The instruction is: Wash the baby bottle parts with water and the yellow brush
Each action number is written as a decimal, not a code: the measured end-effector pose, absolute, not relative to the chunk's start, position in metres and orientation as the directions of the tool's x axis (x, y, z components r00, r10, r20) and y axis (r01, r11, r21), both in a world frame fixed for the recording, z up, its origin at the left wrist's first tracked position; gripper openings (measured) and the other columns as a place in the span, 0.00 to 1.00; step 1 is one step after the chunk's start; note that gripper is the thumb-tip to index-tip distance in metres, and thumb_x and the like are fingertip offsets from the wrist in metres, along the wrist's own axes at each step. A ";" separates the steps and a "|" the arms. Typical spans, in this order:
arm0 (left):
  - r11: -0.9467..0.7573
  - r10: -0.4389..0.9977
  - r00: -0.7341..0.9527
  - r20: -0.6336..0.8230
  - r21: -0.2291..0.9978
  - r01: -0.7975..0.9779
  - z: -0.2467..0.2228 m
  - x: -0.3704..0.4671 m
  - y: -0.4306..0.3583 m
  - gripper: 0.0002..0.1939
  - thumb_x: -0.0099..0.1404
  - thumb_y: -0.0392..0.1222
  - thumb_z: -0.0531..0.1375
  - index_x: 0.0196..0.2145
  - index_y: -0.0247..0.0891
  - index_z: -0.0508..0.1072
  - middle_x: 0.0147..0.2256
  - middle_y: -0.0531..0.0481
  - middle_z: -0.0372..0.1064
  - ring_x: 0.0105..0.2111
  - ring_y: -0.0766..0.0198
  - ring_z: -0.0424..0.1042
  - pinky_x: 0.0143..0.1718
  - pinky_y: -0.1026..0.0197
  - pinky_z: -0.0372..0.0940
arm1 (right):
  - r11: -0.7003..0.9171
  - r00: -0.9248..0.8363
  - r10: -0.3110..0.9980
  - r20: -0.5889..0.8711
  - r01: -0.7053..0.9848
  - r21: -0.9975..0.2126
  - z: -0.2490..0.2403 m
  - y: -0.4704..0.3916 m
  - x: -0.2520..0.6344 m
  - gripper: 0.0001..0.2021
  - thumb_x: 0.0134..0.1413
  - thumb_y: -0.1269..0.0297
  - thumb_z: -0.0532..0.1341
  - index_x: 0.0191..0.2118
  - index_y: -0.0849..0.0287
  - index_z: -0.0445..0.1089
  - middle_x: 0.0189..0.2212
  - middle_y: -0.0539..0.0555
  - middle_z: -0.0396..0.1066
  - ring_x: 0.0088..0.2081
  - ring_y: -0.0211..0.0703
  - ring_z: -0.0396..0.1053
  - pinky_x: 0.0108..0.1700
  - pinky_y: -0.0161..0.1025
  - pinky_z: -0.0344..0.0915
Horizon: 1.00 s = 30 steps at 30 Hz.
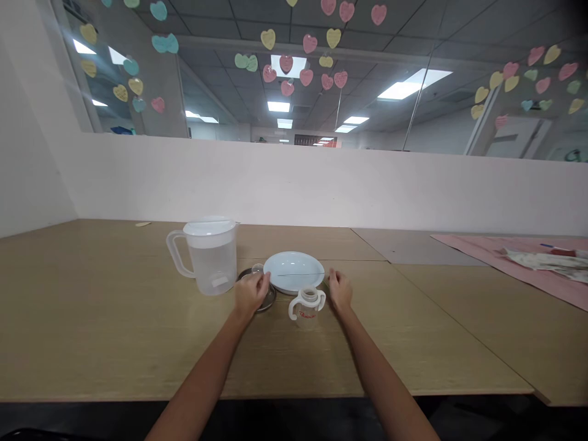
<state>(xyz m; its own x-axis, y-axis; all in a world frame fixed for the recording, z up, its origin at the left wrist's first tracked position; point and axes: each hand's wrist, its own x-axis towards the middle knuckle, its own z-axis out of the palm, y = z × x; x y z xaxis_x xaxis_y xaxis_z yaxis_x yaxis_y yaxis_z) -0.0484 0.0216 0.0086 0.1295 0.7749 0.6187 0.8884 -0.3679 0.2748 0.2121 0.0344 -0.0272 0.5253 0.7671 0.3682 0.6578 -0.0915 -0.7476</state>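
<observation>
A thin, dark, wire-like rod (pixel 301 274) runs level above the white plate (pixel 294 260). Its right end meets the pinched fingers of my right hand (pixel 340 290). My left hand (pixel 251 295) is closed too, its fingertips just beyond the rod's left end; what it pinches is too small to make out. Below the rod stands a clear baby bottle (pixel 307 315) with two white handles and an open neck. Partly hidden behind my left hand lies a dark round lid or dish (pixel 268 301), with a small clear dome-shaped piece (pixel 258 268) by it.
To the left stands a clear plastic pitcher (pixel 214 263) with a white lid, its handle pointing left. A pink cloth (pixel 496 264) at the far right bears a crumpled white wrapper (pixel 542 260) and a pen. A white wall (pixel 294 184) and windows close off the table's (pixel 138 331) back.
</observation>
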 end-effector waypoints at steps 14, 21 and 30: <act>-0.065 0.906 0.032 0.421 0.065 0.996 0.007 -0.060 0.042 0.28 0.66 0.50 0.44 0.29 0.29 0.77 0.31 0.32 0.73 0.42 0.46 0.70 0.43 0.50 0.59 | 0.082 0.371 0.830 0.416 0.657 -0.750 -0.030 0.038 0.205 0.25 0.49 0.44 0.47 0.18 0.60 0.64 0.16 0.50 0.63 0.22 0.37 0.58 0.25 0.33 0.52; -0.036 0.896 0.005 0.445 0.063 0.997 0.018 -0.061 0.036 0.22 0.65 0.45 0.46 0.33 0.31 0.77 0.31 0.34 0.73 0.38 0.51 0.72 0.40 0.54 0.60 | 0.121 0.393 0.831 0.394 0.563 -0.818 -0.033 0.042 0.205 0.19 0.43 0.50 0.52 0.14 0.59 0.62 0.13 0.48 0.58 0.20 0.36 0.57 0.24 0.32 0.50; -0.189 0.751 -0.161 0.641 0.442 0.877 0.022 -0.059 0.032 0.16 0.64 0.43 0.51 0.47 0.39 0.69 0.38 0.46 0.74 0.34 0.60 0.72 0.35 0.62 0.61 | 0.134 0.443 0.826 0.349 0.448 -0.884 -0.035 0.045 0.206 0.16 0.37 0.54 0.55 0.11 0.59 0.58 0.11 0.44 0.47 0.18 0.33 0.50 0.21 0.32 0.47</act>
<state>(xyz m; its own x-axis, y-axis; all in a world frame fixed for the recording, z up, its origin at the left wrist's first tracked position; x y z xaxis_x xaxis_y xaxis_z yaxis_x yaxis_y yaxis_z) -0.0587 0.0325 0.0218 -0.1611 0.7508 0.6406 0.8768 -0.1891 0.4422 0.2064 0.0448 -0.0347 0.4425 0.8260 0.3491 0.4478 0.1337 -0.8841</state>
